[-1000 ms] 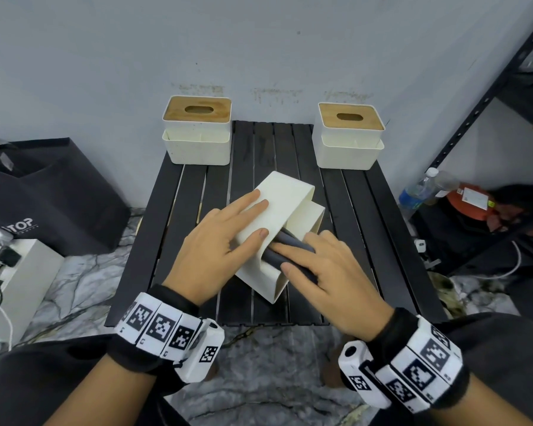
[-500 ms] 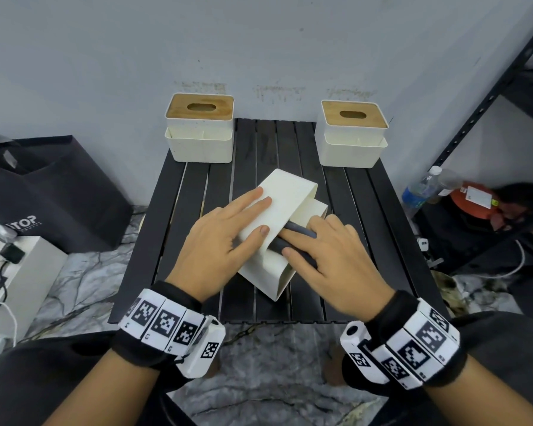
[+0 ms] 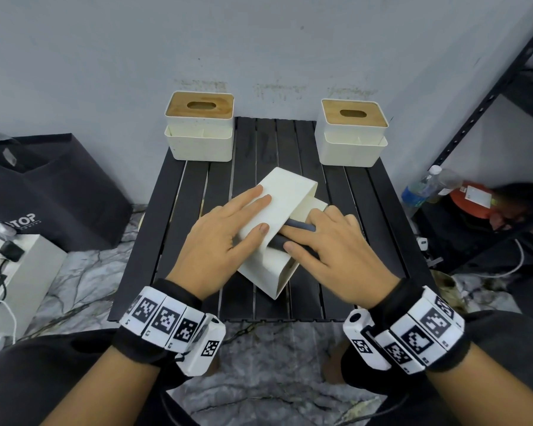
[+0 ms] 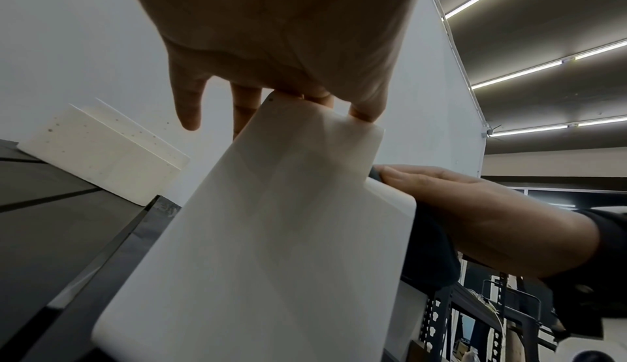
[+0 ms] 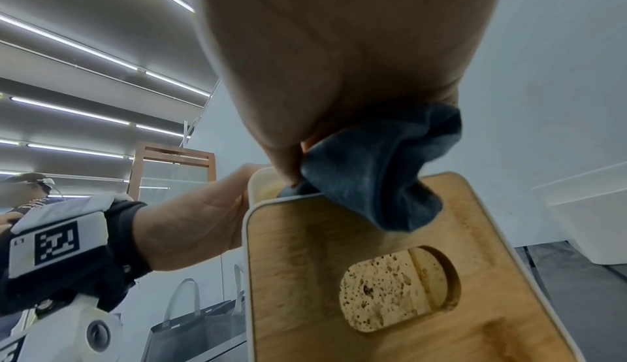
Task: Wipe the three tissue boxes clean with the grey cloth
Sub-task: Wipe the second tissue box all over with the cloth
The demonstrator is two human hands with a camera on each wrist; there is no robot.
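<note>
One white tissue box [image 3: 277,204] with a wooden lid [image 5: 373,274] lies tipped on its side in the middle of the black slatted table [image 3: 173,210]. My left hand [image 3: 259,210] rests flat on its upturned white face [image 4: 271,233], fingers straight. My right hand [image 3: 293,238] holds the bunched grey cloth [image 3: 299,225] against the box's lid side; in the right wrist view the cloth [image 5: 373,174] sits between thumb and fingers at the lid's edge. Two more tissue boxes stand upright at the back left [image 3: 199,130] and back right [image 3: 351,133].
A black bag [image 3: 53,192] and a white box with cables [image 3: 13,278] sit on the floor to the left. To the right stand a black metal shelf [image 3: 490,96], a plastic bottle [image 3: 422,189] and a red object [image 3: 471,198]. The wall is just behind the table.
My right hand has slid the cloth a little away from me along the tipped box. The left hand has stayed flat on the box.
</note>
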